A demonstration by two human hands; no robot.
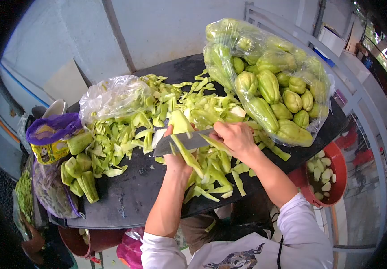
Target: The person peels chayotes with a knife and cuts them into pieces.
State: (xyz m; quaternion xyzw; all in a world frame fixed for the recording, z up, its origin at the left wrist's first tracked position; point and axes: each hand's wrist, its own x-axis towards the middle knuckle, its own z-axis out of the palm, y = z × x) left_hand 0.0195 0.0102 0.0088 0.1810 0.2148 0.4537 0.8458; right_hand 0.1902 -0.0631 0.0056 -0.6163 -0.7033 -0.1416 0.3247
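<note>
In the head view, my left hand (pixel 178 160) is closed around a pale, partly peeled chayote (pixel 180 123), which points away from me. My right hand (pixel 234 138) grips a wide-bladed knife (pixel 163 145), its handle hidden in the fist. The blade lies across the chayote, and a long strip of peel (pixel 187 155) hangs over it. Beneath both hands, loose green peelings (pixel 213 172) are heaped on the black table (pixel 133 197). More peelings (pixel 112 145) spread to the left and behind.
A clear plastic bag (pixel 269 85) full of whole chayotes stands at the back right. Several chayotes (pixel 80 167) lie at left beside a purple mesh bag (pixel 54 127) and a crumpled plastic bag (pixel 112 97). A red bucket (pixel 340 179) below right holds peeled pieces in liquid. Metal railing (pixel 368 105) runs along the right.
</note>
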